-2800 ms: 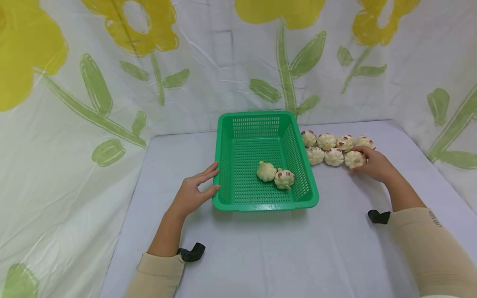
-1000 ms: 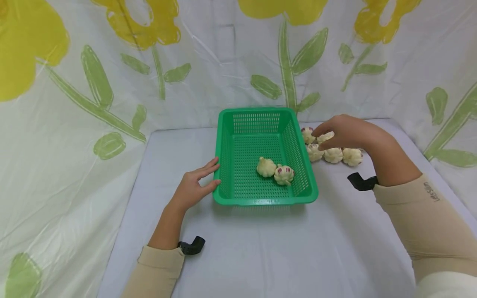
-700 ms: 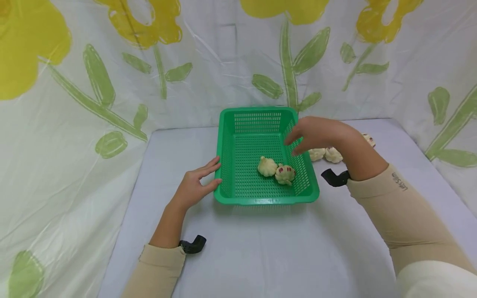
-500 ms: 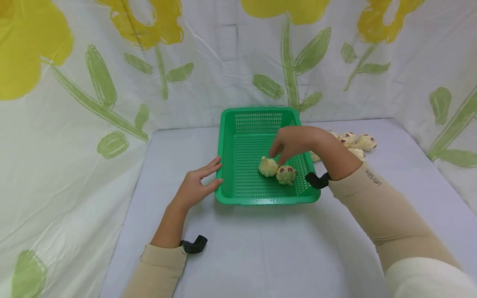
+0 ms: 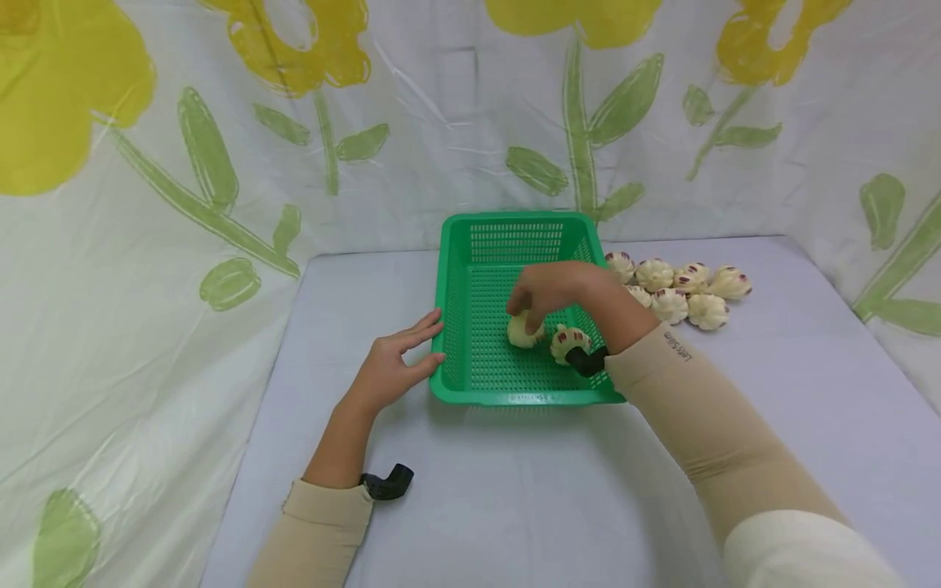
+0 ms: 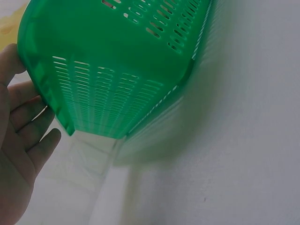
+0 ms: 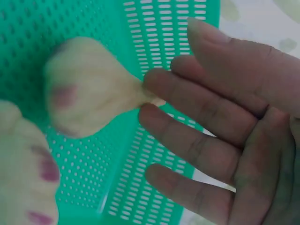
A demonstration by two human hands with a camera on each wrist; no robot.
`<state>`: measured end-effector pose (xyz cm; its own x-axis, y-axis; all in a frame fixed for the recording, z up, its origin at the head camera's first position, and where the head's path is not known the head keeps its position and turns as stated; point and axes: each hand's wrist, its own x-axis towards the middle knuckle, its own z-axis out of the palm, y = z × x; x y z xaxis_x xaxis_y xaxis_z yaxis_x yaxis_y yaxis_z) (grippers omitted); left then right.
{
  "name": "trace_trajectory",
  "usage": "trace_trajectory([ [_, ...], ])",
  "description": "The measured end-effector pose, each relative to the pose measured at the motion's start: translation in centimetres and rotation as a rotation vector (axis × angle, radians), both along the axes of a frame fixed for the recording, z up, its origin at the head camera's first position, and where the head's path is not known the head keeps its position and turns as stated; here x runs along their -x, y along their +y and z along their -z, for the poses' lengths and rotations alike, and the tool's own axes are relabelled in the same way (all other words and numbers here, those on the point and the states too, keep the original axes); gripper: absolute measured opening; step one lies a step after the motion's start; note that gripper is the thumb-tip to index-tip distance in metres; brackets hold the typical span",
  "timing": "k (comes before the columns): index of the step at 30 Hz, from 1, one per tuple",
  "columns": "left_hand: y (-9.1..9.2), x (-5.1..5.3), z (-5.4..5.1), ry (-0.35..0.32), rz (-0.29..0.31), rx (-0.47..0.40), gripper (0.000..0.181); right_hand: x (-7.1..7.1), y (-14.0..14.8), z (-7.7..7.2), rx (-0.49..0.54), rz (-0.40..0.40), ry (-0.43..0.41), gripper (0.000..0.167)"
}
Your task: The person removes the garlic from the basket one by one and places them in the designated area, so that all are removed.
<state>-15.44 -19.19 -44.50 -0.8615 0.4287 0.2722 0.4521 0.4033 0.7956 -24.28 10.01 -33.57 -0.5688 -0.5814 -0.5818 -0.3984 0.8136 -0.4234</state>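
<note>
A green plastic basket (image 5: 529, 398) stands mid-table with two garlic bulbs in it. My left hand (image 5: 385, 371) touches the basket's left rim with extended fingers; in the left wrist view, the thumb and fingers lie along the rim. Inside the basket, my right hand (image 5: 553, 287) reaches over the left garlic bulb (image 5: 524, 333). In the right wrist view, loosely straight fingertips meet this bulb's stem (image 7: 136, 93), and the thumb stays apart from it. The other garlic bulb (image 5: 568, 340), marked with purple, sits under the right wrist.
Several more garlic bulbs (image 5: 669, 305) lie in two rows on the white table (image 5: 500, 490), just right of the basket. Behind the table hangs a white sheet (image 5: 412, 196) with painted yellow flowers. A black device (image 5: 390, 482) is strapped at my left wrist, another at the right.
My right hand has left the garlic bulbs on the right, crossed over the basket's right side and come down to the left bulb inside. The left hand has stayed at the rim.
</note>
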Motion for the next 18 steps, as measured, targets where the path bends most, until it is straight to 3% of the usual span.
trace_trajectory([
  [12, 0.0, 0.1, 0.0, -0.007, -0.001, 0.004, 0.051, 1.8, -1.3, 2.8, -0.042, 0.012, 0.004, 0.077],
  [18, 0.0, 0.1, -0.1, 0.003, 0.006, -0.001, 0.051, 2.4, -1.4, 3.6, -0.034, 0.06, -0.016, 0.078],
])
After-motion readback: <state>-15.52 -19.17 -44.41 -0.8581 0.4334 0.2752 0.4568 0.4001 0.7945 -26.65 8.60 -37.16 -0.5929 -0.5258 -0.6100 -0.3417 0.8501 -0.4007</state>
